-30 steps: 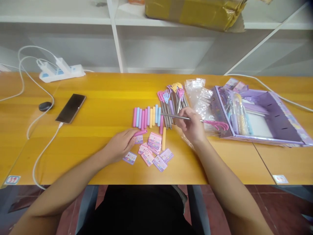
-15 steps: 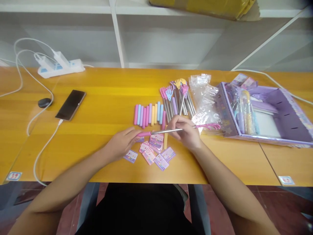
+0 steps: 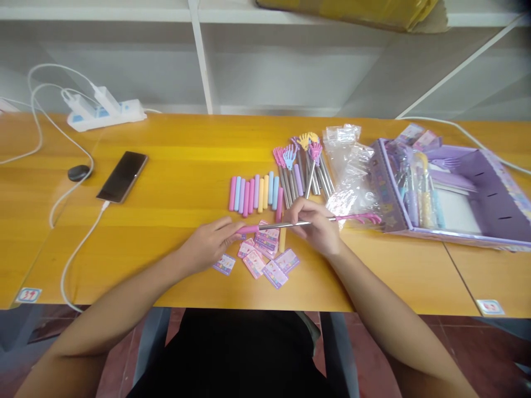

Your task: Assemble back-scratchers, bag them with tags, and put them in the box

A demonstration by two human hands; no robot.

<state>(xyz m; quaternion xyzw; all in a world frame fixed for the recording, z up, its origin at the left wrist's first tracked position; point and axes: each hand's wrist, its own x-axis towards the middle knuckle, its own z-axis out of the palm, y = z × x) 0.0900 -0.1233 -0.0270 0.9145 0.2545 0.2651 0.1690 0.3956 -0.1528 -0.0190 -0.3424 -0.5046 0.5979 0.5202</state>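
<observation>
My left hand (image 3: pixel 211 242) is closed on a pink handle sleeve (image 3: pixel 249 229). The metal rod of a pink back scratcher (image 3: pixel 282 225) meets the sleeve's right end, and my right hand (image 3: pixel 314 225) is closed around that rod. The claw-shaped pink head points right. Under and in front of my hands lie several small printed cards (image 3: pixel 275 275) and a yellow sleeve (image 3: pixel 282 240), partly covered. Beyond them is a row of pink, blue, purple and yellow sleeves (image 3: pixel 251 194). Several back scratchers with hand-shaped heads (image 3: pixel 289 159) lie in a bunch behind my right hand.
Clear plastic bags (image 3: pixel 350 171) lie right of the bunch. A purple box (image 3: pixel 489 239) at the right holds bagged back scratchers. At the left are a phone (image 3: pixel 122 177) on a white cable, a black round object (image 3: pixel 78 173) and a power strip (image 3: pixel 108 114). Shelves stand behind.
My right hand has brought the back scratcher down and left, and its rod end has met the pink sleeve in my left hand. The last half second shows little motion.
</observation>
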